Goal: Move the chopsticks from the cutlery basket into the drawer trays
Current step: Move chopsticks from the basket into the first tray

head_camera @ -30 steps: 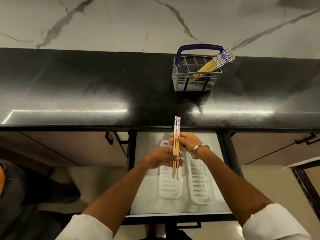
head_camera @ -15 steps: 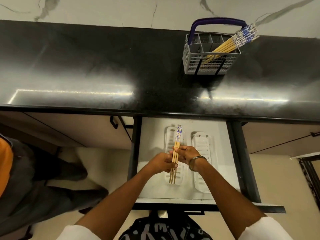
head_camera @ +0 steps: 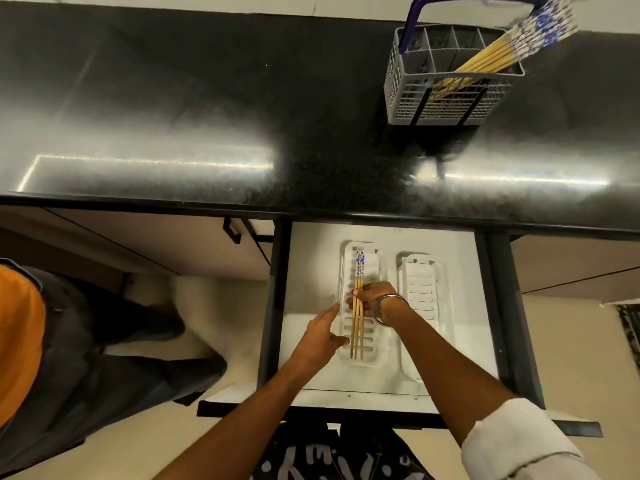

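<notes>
A small bundle of wooden chopsticks [head_camera: 357,327] with blue-and-white tops lies lengthwise in the left white tray [head_camera: 375,353] of the open drawer. My right hand [head_camera: 370,299] pinches the bundle near its middle. My left hand [head_camera: 320,336] is off the chopsticks, fingers apart, resting at the left tray's left edge. A second white tray [head_camera: 420,289] lies to the right, holding nothing. On the black counter at the top right stands the grey cutlery basket [head_camera: 446,98] with a purple handle, and several more chopsticks [head_camera: 512,46] lean out of it.
The drawer [head_camera: 311,258] is pulled out under the black countertop [head_camera: 173,116]. Another person in an orange top and dark trousers [head_camera: 86,341] stands close at the left. Cabinet fronts flank the drawer on both sides.
The bundle has gone down from above the drawer into the left tray. My left hand has let go of it and spread open. The view has tilted downward.
</notes>
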